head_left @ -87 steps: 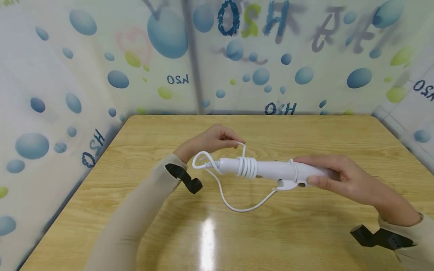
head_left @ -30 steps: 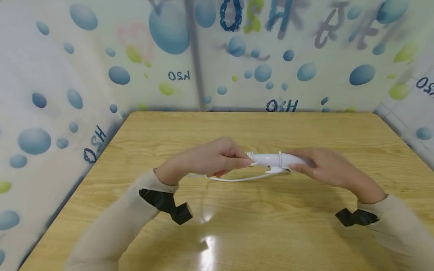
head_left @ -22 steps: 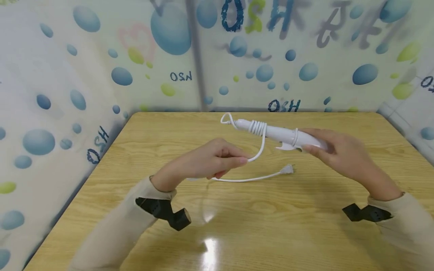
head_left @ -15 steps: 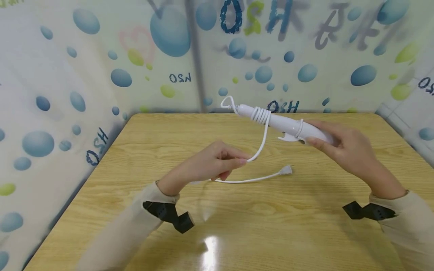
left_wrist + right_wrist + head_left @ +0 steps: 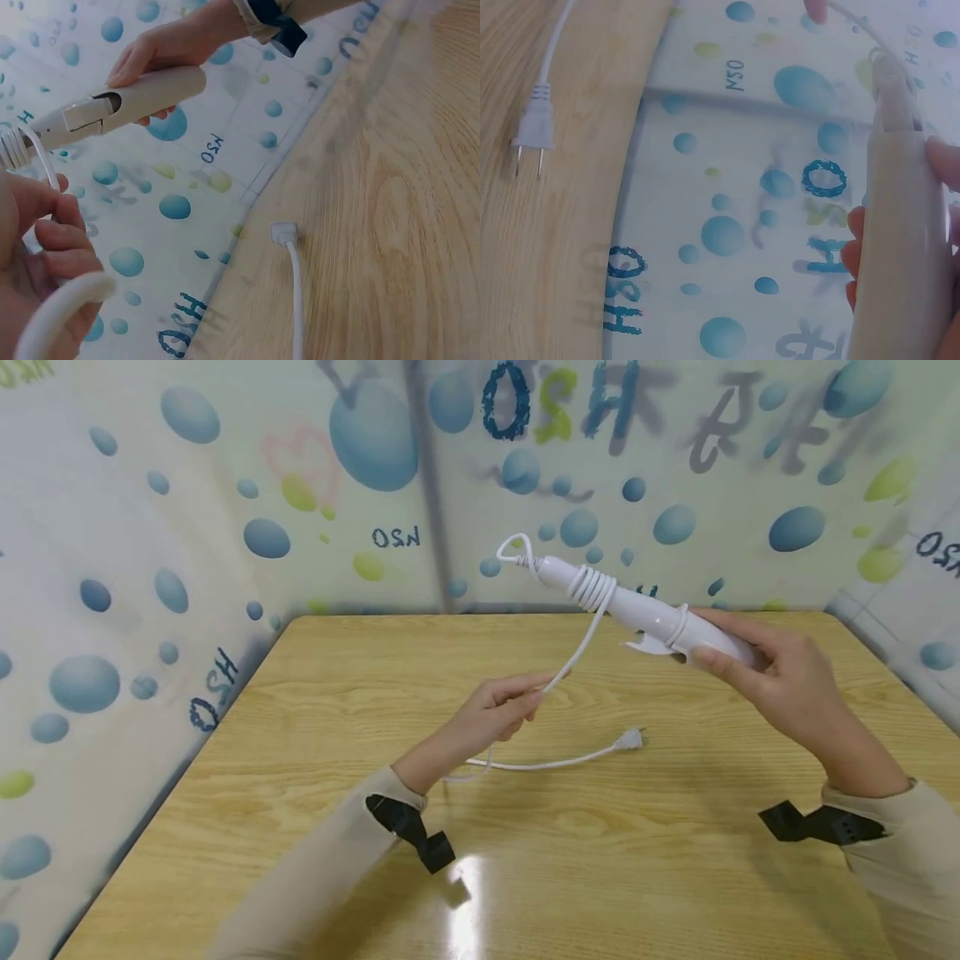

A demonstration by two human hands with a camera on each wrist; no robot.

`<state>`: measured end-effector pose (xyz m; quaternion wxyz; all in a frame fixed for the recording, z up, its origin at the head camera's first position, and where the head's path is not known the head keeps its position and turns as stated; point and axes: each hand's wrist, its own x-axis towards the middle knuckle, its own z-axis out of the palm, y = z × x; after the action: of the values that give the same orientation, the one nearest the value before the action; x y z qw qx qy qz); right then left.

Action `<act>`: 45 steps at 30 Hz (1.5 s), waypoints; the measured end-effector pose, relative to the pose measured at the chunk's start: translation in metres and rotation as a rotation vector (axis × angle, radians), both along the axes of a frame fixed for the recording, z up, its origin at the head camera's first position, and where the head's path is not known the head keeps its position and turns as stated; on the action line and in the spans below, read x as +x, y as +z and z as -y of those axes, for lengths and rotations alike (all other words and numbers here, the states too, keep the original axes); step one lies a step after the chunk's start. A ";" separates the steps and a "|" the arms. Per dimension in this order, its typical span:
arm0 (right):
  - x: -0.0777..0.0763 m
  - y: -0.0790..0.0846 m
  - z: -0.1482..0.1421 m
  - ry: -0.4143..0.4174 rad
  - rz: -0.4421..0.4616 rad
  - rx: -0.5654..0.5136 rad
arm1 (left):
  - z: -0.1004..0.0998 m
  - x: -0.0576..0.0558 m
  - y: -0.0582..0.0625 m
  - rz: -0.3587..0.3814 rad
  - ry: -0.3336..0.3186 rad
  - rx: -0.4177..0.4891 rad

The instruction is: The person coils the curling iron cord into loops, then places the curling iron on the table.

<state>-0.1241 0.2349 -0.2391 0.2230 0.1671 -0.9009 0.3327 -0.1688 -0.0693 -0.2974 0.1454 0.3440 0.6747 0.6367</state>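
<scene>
My right hand (image 5: 787,685) grips the thick end of a white wand-shaped corded appliance (image 5: 648,614), which looks like a curling iron. It is held up in the air and tilted, its cord end pointing up and left. Several turns of white power cord (image 5: 592,587) wrap its narrow end, and a small lever (image 5: 648,645) juts from its underside. Below the wraps, my left hand (image 5: 498,714) pinches the cord's free run between thumb and fingers. In the right wrist view the appliance's smooth barrel (image 5: 901,247) lies in my right hand. The cord looms close in the left wrist view.
On the wooden table (image 5: 600,868) lies the rest of the cord, ending in a two-pin plug (image 5: 628,739). Behind and to the sides stand walls covered with bubble-printed sheeting (image 5: 300,568). Light glares off the table's near part.
The curling iron has risen and tilted more steeply, its right-hand end kept in my right hand. Earlier my left hand was at the wraps; now it pinches the cord below them, drawn taut.
</scene>
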 end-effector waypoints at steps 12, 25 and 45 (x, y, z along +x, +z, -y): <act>0.004 0.005 -0.002 0.141 -0.002 -0.128 | -0.014 -0.033 -0.009 0.002 0.106 -0.056; 0.008 -0.007 0.005 0.415 0.049 -0.058 | 0.001 -0.072 -0.007 0.069 0.207 -0.200; 0.015 -0.016 0.003 0.665 0.160 -0.046 | 0.013 -0.081 0.009 -0.144 0.083 -0.180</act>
<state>-0.1094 0.2320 -0.2551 0.0348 0.4199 -0.8041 0.4193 -0.2500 -0.0826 -0.2885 0.1004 0.3459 0.7515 0.5527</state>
